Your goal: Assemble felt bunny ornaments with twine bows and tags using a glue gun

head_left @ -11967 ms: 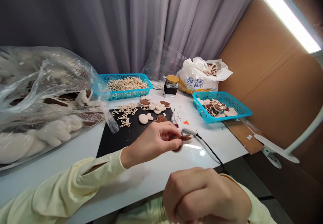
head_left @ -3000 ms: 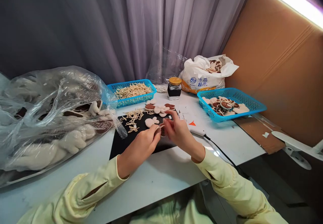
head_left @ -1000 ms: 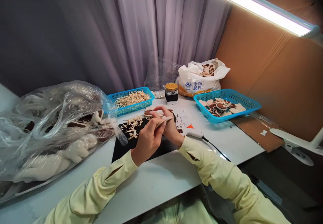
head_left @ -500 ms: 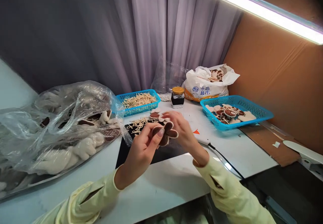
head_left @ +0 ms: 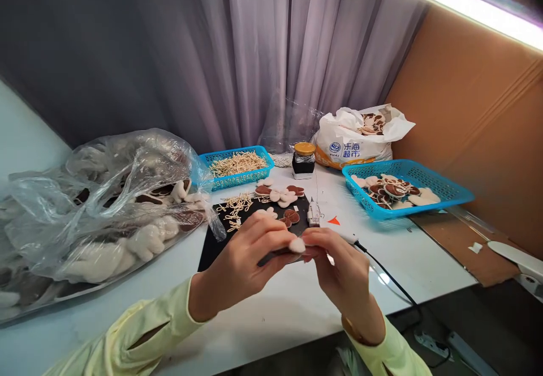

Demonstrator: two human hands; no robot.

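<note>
Between my two hands a fuzzy cream-and-brown flower piece (head_left: 297, 245) is held nearly edge-on. My left hand (head_left: 244, 254) pinches its left side, and my right hand (head_left: 343, 263) grips the right side with thumb and fingers. Most of the piece is hidden by the fingers. Just beyond them, a black mat (head_left: 211, 247) carries more flower pieces (head_left: 283, 196), cream or brown, and a loose heap of small string bows (head_left: 237, 203). A white glue gun (head_left: 314, 216) lies close behind my right hand, its cable trailing right.
A clear plastic bag of plush pieces (head_left: 139, 212) fills the left. Behind are a blue basket of string bows (head_left: 235, 167), a dark jar with a gold lid (head_left: 304, 160) and a white bag (head_left: 365, 141). A blue basket of flower pieces (head_left: 409, 189) stands at right.
My right hand has come down and nearer and now grips the flower piece with my left. The piece has turned from brown face showing to edge-on. The view has shifted slightly.
</note>
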